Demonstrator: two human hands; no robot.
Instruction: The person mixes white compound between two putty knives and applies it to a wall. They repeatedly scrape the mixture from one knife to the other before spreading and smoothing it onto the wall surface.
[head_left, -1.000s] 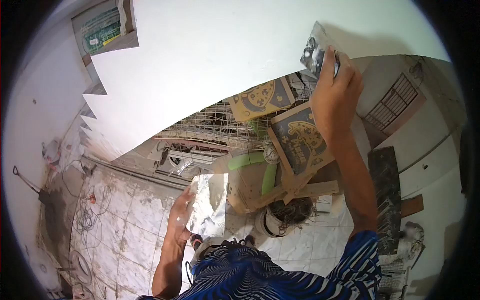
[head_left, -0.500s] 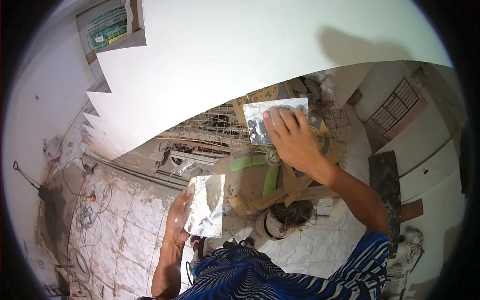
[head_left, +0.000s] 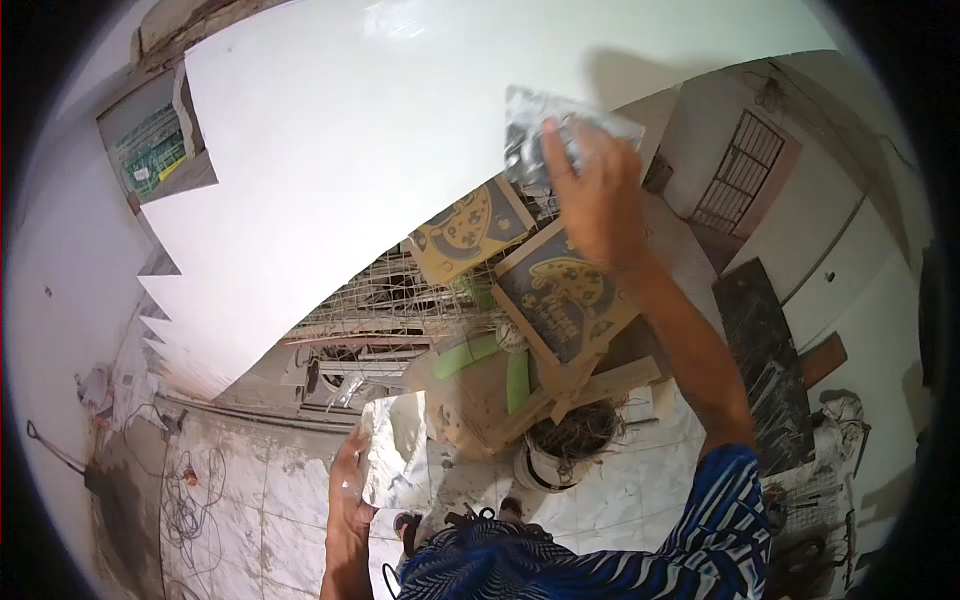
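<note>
My right hand is raised, its fingers closed over a thin rectangular metal putty scraper. Grey and white smears mark its face. The scraper is at the curved lower edge of a smooth white surface; whether it touches cannot be told. Lower down, my left hand grips the side of a second flat plate, which is shiny and coated with whitish paste. The fingers under that plate are mostly hidden.
Below are printed cardboard boxes, wire mesh and a bucket of tangled wire. A dark board leans at the right. Coiled cable lies on the tiled floor, and a shovel leans at far left.
My right hand has moved up with its scraper, which now overlaps the white surface and is tilted differently. The plate in my left hand sits slightly lower and further left. The camera view has shifted.
</note>
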